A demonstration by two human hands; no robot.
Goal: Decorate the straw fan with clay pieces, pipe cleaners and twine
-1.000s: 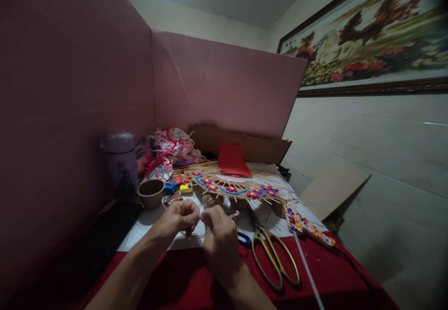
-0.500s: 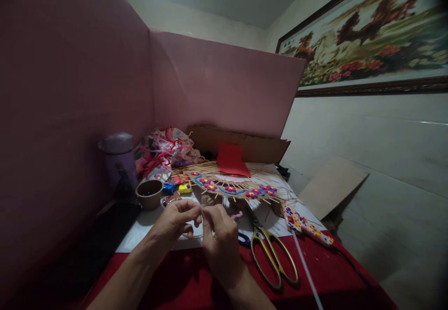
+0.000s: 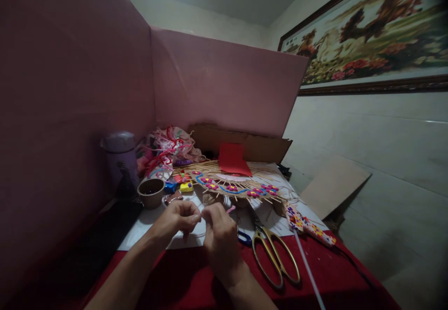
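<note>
From where I stand: left hand [image 3: 179,217] pinched shut, contents too small to tell. Right hand [image 3: 221,233] seems to grip a thin, soft pink strip [image 3: 231,210], end poking out above the flat white sheet [image 3: 138,230]. Likely fine fingertip work; next move wants light, steady pinch.

Pink strand [image 3: 231,209], strip [image 3: 231,189] (magenta-flowered), red cloth [image 3: 315,263]

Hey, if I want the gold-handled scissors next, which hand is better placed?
Probably your right hand: the gold-handled scissors lie just to its right, handles toward you, while your left hand is on its other side, farther away.
</note>
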